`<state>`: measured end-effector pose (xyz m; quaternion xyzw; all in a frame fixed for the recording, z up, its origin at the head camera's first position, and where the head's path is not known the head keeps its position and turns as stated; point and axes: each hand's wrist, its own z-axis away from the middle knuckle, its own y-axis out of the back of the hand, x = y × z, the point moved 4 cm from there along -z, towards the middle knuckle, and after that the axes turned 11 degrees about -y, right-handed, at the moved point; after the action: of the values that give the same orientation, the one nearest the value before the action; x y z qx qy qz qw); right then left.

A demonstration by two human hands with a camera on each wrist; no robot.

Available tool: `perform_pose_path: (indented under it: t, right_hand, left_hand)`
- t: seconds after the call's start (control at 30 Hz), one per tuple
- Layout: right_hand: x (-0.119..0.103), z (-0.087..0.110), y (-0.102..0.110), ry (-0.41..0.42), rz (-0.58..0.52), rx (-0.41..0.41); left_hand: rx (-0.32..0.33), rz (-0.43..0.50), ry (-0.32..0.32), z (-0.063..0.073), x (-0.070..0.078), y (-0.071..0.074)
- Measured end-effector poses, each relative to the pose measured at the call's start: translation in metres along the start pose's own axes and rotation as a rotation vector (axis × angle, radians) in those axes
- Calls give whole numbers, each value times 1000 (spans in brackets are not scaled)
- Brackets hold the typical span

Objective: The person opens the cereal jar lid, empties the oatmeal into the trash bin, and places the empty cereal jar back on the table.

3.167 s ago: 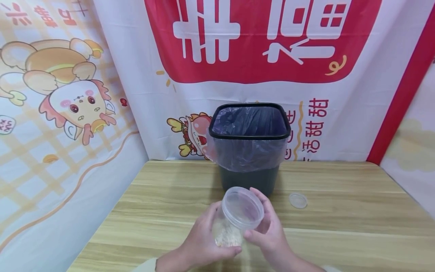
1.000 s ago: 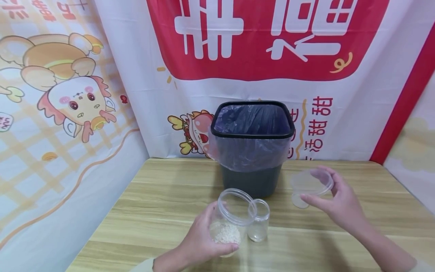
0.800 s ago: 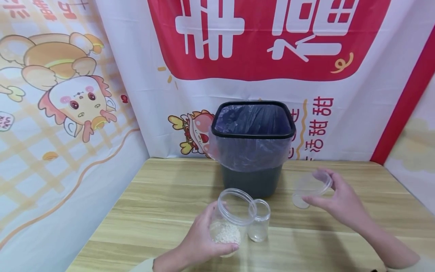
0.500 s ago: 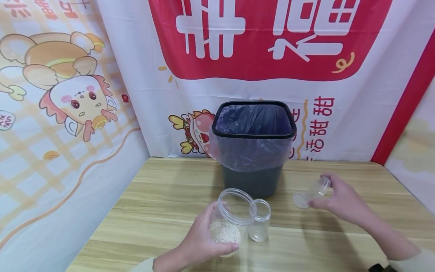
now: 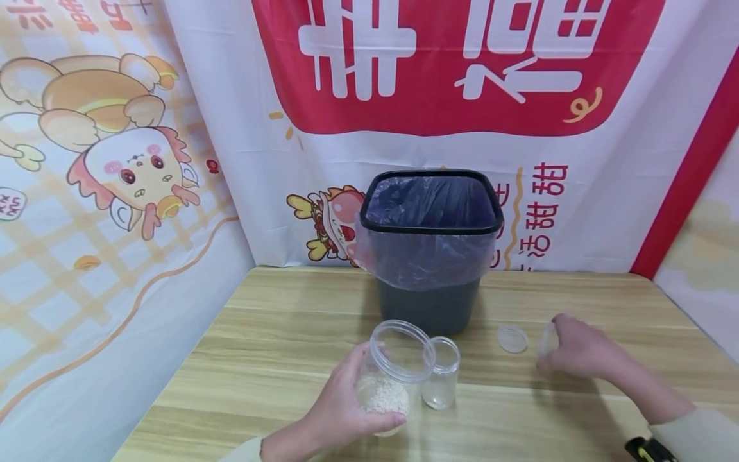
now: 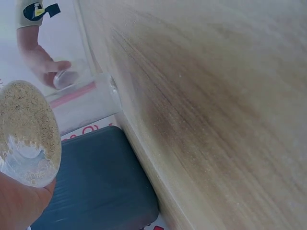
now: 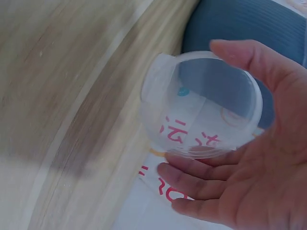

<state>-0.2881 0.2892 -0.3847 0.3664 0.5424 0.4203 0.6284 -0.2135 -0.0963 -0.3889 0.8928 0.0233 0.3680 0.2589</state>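
Note:
In the head view my left hand [image 5: 340,410] grips a clear plastic jar [image 5: 398,359] without a lid, tilted a little, with pale grain-like flakes at its bottom. The left wrist view shows the flakes [image 6: 26,115] through the jar's base. Right beside it stands a smaller clear jar [image 5: 440,385], also uncovered. My right hand [image 5: 583,350], low over the table at the right, pinches a clear round lid [image 7: 256,103] between thumb and fingers. A smaller clear lid [image 5: 512,339] lies flat on the table to the left of that hand.
A dark bin [image 5: 427,301] lined with a clear plastic bag [image 5: 430,256] stands behind the jars. The wood-patterned table [image 5: 254,359] ends at printed cloth walls [image 5: 277,192] at the back and left.
The right hand has lifted the large lid off the jar, carried it right and lowered it toward the table, turning it over. The left hand keeps its hold on the jar.

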Motion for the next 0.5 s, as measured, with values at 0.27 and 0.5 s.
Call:
perform_pose_path:
  t: [0.27, 0.5]
  right_hand:
    - [7, -1, -11, 11, 40, -92]
    - [5, -2, -16, 40, 60, -102]
  left_hand:
    - [-4, 43, -15, 0, 2, 0]
    - [-13, 85, 2, 0, -1, -1]
